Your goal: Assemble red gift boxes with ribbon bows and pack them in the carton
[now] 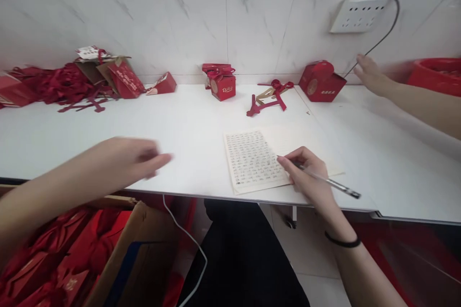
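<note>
My right hand (306, 175) is closed around a slim pen (344, 188), its tip end over the paper. Under that hand lies an open notebook (248, 160) with rows of small handwriting on the left page; the right page looks mostly blank and is partly covered. My left hand (139, 157) hovers over the white table to the left of the notebook, blurred, with a gap between thumb and curled fingers and nothing seen in it. Beyond the notebook stand a red gift box (223, 87) with a ribbon and some loose red ribbon pieces (270, 98).
Another person's hand (370, 74) reaches in from the right beside an open red box (320, 84). Red ribbons (65, 84) and boxes pile at the back left. Below the table edge stands a cardboard carton (120, 244) of red boxes. A socket strip (360, 14) hangs on the wall.
</note>
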Tool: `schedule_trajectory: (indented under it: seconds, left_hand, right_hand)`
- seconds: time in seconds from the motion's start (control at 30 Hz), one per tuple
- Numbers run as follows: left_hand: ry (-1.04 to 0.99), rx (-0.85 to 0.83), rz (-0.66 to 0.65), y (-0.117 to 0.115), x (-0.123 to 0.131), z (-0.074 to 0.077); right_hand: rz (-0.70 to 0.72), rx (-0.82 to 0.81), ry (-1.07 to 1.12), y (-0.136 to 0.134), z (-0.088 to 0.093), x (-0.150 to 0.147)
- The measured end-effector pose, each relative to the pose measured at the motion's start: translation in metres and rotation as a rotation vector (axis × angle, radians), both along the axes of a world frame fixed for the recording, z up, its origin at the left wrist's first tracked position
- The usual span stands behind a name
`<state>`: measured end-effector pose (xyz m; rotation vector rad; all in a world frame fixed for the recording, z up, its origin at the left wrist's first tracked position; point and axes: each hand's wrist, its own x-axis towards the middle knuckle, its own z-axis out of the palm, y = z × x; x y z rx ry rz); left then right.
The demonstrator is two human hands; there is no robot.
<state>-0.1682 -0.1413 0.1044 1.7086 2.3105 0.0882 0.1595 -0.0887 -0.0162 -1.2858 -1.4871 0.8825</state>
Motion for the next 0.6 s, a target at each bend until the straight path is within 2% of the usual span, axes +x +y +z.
schedule_trajectory:
  seconds: [0.03, 0.13, 0.17, 0.23, 0.3, 0.4, 0.47, 0.6]
  left_hand:
    - [0.053, -0.055, -0.175, 0.021, 0.023, -0.002]
    - [-0.003, 0.011, -0.642, 0.085, 0.100, -0.022]
    - [-0.050, 0.015, -0.763, 0.103, 0.123, -0.032]
    - [-0.143, -0.063, -0.902, 0.128, 0.159, -0.051]
    - [-0.158, -0.174, -0.926, 0.140, 0.179, -0.068]
    - [-0.172, -0.232, -0.875, 0.141, 0.184, -0.085]
    - [-0.187, -0.225, -0.860, 0.136, 0.183, -0.089]
    - [-0.136, -0.138, -0.844, 0.127, 0.185, -0.087]
  right_hand:
    - [0.000, -0.017, -0.017, 0.001, -0.003, -0.003]
    - [-0.058, 0.003, -0.055, 0.004, -0.009, -0.005]
    - [-0.086, 0.022, -0.067, 0.004, -0.009, -0.004]
    - [-0.139, 0.038, -0.091, 0.002, -0.009, -0.002]
    - [-0.160, 0.007, -0.111, -0.001, -0.008, 0.000]
    - [-0.158, -0.040, -0.126, -0.005, -0.007, 0.001]
    - [-0.140, -0.057, -0.146, -0.007, -0.006, 0.000]
    - [-0.134, -0.062, -0.181, -0.008, -0.005, 0.000]
